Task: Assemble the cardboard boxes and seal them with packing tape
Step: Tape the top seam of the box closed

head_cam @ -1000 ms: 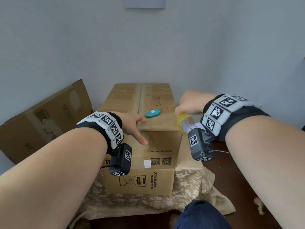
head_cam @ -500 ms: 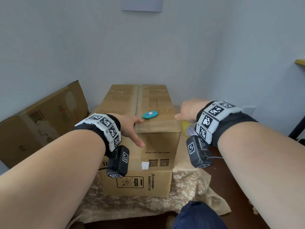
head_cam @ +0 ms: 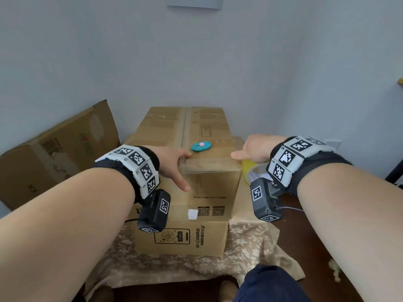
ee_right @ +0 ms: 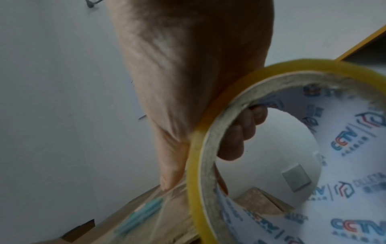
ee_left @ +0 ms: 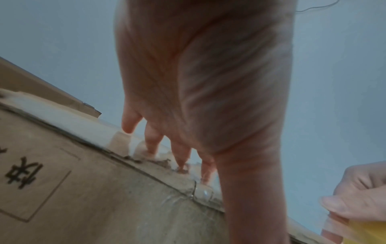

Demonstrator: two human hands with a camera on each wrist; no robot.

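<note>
A closed cardboard box stands on the cloth-covered table, with tape along its top seam and a strip across the near top edge. My left hand lies on that near edge. Its straight fingers press the tape on top, and the thumb points down the front face. My right hand grips a yellow tape roll at the box's right front corner, fingers through the core, thumb tip touching the top edge. A teal cutter lies on the box top between the hands.
A flattened cardboard box leans against the wall at the left. A floral cloth covers the small table under the box. Walls stand close behind and to the right. My knee is below the table's front edge.
My right hand with the roll has shifted slightly, and its thumb now reaches onto the box's top edge. The left hand has stayed in place. The head view has shifted a little.
</note>
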